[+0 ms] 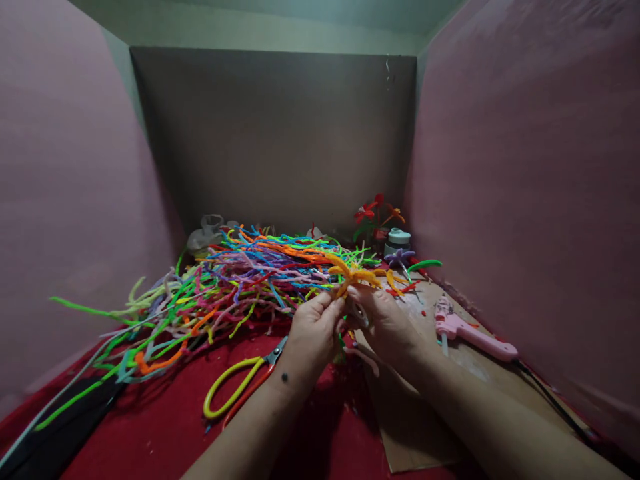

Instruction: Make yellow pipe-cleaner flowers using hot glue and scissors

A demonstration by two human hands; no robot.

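An orange pipe cleaner flower (350, 275) with several long petals stands up from between my hands, near the front of the pile. The fingers of my left hand (317, 323) are pinched on its base from the left. My right hand (383, 320) grips the same base from the right, thumb close to the left fingertips. What lies under the fingers is hidden. Behind the hands spreads a big heap of colourful pipe cleaners (260, 267). Scissors (235, 390) with yellow and red handles lie by my left forearm, partly covered by it.
A pink glue gun (473, 337) rests on a cardboard sheet (410, 427) at right, its cord running toward the corner. Behind stand a lidded jar (399, 241) and red flowers (367, 212). A purple flower (399, 259) lies nearby. Pink walls flank the red cloth (160, 427).
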